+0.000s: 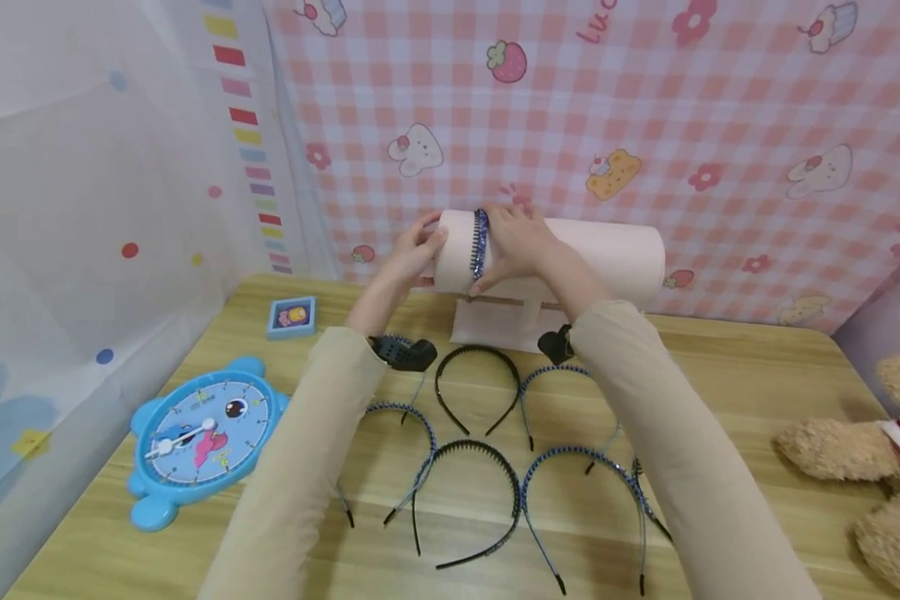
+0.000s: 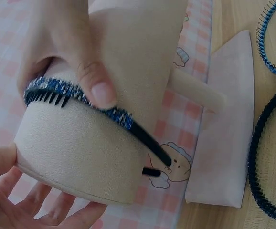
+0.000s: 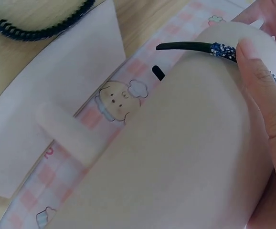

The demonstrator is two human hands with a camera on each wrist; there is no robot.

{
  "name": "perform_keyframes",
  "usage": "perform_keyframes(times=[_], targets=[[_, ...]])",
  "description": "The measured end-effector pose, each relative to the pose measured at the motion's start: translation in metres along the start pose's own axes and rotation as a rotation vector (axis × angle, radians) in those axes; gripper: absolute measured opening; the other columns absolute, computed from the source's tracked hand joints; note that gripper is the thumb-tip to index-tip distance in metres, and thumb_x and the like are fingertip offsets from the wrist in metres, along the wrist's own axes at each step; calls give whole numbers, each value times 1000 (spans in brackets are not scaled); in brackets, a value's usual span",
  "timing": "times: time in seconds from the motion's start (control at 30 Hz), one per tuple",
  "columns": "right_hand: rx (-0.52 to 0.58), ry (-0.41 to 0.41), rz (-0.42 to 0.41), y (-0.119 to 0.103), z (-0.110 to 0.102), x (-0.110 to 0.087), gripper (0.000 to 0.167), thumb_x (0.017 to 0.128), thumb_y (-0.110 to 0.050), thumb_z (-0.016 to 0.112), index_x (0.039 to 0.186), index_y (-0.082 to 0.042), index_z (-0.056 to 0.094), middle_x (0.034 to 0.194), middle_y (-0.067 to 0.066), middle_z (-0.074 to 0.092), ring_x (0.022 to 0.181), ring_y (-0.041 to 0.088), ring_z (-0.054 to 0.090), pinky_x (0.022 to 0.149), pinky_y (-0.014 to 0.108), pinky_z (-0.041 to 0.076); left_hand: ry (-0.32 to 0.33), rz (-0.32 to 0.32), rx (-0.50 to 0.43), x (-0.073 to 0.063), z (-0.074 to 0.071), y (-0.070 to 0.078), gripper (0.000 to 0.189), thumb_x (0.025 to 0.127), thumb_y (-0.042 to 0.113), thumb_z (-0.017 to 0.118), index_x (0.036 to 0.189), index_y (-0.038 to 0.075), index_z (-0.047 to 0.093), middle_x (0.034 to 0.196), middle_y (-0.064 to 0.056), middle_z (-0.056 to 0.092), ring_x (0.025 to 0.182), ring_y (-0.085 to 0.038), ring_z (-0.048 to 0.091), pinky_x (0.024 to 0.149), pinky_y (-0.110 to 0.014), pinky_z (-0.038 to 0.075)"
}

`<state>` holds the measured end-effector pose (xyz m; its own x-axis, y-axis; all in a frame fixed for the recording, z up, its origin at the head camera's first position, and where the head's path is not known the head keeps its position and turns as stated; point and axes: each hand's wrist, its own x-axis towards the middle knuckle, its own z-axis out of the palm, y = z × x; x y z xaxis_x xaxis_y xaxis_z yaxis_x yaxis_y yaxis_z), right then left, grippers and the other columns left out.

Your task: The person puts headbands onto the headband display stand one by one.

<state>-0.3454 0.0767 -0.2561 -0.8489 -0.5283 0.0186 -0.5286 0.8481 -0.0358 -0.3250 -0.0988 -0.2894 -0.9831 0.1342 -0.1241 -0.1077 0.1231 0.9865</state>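
A pale pink cylindrical headband stand (image 1: pixel 607 254) lies crosswise on a post above a flat base (image 1: pixel 495 323). Around its left part sits a black toothed headband (image 1: pixel 480 243) covered in blue and silver glitter. My right hand (image 1: pixel 523 242) grips this headband, its thumb pressing the front side near one black tip (image 3: pixel 176 46) and its fingers over the top. My left hand (image 1: pixel 408 254) holds the stand's left end, the fingers (image 2: pixel 57 210) along the end rim. Both black tips stick out below the cylinder in the wrist views.
Several blue and black headbands lie in rows on the wooden table (image 1: pixel 720 400) beneath my arms, including a black one (image 1: pixel 513 375). At the left are a blue toy clock (image 1: pixel 210 437) and a small blue frame (image 1: pixel 292 317). A teddy bear (image 1: pixel 832 442) sits at the right edge.
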Motion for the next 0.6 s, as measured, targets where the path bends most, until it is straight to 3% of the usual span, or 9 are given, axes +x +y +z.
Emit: perform_keyframes(times=[0.6], targets=[[-25, -15, -43, -18, 0, 14, 124, 57, -63, 75, 144, -2, 11, 149, 17, 24, 137, 35, 21, 114, 57, 8, -1, -1, 8, -2, -1, 1, 47, 98, 32, 39, 143, 30, 26, 144, -6, 36, 124, -29, 43, 96, -51, 45]])
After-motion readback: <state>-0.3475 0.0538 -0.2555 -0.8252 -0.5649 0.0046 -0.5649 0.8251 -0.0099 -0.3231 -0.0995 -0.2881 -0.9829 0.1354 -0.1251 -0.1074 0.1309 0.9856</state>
